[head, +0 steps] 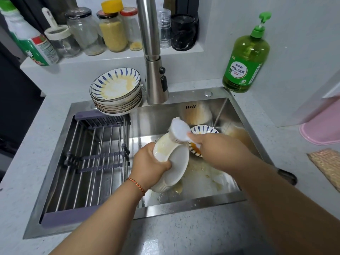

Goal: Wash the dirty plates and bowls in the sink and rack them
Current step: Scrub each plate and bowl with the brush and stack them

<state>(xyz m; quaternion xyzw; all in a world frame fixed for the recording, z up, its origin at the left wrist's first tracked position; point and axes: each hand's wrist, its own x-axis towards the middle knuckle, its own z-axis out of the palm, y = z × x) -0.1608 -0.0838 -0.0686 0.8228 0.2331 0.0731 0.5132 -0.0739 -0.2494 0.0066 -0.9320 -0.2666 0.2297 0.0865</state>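
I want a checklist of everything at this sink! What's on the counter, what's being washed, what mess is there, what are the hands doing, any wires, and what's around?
Surface: speckled grey counter around a steel sink.
Job's things: white bowl held tilted over the sink; scrub brush on its rim; dirty plate stack at the sink's back edge; more dirty dishes in the basin; empty drying rack across the sink's left side.
Clutter: yellowish food scraps on the sink floor.
Hands: left hand grips the bowl; right hand grips the brush handle.
Cables: nothing seen.
Surroundings: faucet, green soap bottle, jars on a ledge, pink mat.
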